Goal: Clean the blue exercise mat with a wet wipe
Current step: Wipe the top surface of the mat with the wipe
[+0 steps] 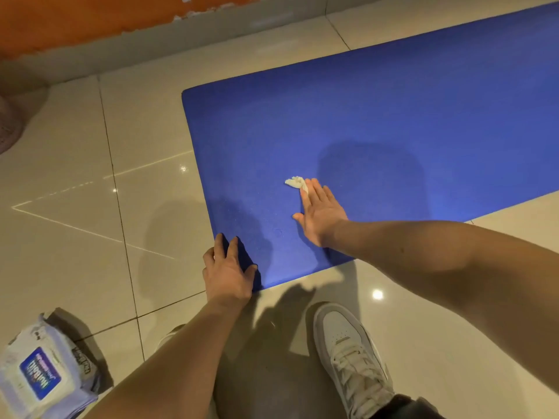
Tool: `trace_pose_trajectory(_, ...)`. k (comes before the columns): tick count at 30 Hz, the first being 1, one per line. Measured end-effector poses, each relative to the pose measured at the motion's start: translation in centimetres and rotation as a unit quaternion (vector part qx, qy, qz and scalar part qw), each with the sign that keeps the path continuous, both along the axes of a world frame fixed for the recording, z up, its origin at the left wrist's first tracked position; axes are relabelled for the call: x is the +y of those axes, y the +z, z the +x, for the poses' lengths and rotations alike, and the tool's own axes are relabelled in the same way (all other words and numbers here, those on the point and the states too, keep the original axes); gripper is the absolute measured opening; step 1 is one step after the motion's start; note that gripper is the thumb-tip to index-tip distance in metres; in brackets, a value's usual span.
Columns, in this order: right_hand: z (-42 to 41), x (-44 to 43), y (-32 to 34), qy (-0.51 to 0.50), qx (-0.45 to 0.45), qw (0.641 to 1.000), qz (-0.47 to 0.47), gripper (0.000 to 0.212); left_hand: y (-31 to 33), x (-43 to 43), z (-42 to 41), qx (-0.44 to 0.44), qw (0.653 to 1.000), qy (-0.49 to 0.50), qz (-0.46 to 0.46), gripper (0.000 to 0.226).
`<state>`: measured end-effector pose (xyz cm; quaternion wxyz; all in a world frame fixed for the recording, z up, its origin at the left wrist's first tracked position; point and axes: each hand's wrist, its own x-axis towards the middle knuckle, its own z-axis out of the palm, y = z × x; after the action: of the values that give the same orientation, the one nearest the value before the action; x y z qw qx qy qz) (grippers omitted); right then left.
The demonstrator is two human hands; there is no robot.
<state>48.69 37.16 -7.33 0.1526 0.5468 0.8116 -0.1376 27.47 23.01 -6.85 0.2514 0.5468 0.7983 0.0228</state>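
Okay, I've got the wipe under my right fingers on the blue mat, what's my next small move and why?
Probably sweep the right hand and wet wipe rightwards along the blue exercise mat: the wipe sits near the mat's end, most surface lies beyond, and the left hand pins the corner.

A home room, by the look of it: glossy beige floor tiles (75,140), an orange wall (75,22) with chipped paint far left, a wipes pack (45,379) near left.

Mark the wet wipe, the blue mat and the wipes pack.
wet wipe (294,182): head view, on its crumpled white middle.
blue mat (393,116): head view, on bare surface near the mat's middle.
wipes pack (40,373): head view, on the blue lid label.
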Motion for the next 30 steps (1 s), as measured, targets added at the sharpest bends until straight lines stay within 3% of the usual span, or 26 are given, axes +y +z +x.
trace_pose_trajectory(2, -0.9, -2.8, -0.5, 0.018, 0.033, 0.999, -0.007, 0.073, 0.1, -0.4, 0.1, -0.007, 1.000, 0.006, 0.001, 0.074)
trace_pose_trajectory(5, -1.7, -9.4, -1.8, 0.125, 0.042, 0.989, 0.066, 0.068, 0.1, -1.0, 0.1, -0.018, 1.000, 0.014, 0.009, 0.075)
trace_pose_trajectory(8, -0.9, -13.0, -1.8, 0.212, 0.067, 0.975, 0.018, 0.070, 0.0, -1.4, 0.1, -0.023, 0.999, 0.020, 0.010, 0.075)
trace_pose_trajectory(11, 2.3, -12.7, -1.1, 0.252, 0.047, 0.966, 0.033, 0.069, -0.2, -1.7, 0.1, -0.026, 0.999, 0.020, 0.014, 0.074)
trace_pose_trajectory(19, 12.0, -9.0, -0.8, 0.227, 0.066, 0.969, 0.069, 0.063, -0.3, -1.5, 0.4, -0.036, 0.999, 0.031, 0.014, 0.073)
trace_pose_trajectory(25, 8.2, -12.2, -2.0, 0.191, 0.131, 0.971, 0.067, 0.064, -0.6, -1.6, 0.4, -0.046, 0.998, 0.037, 0.028, 0.073)
trace_pose_trajectory(30, 5.0, -13.5, -2.3, 0.226, 0.113, 0.967, 0.024, 0.069, -0.9, -2.0, 0.1, -0.058, 0.997, 0.037, 0.035, 0.072)
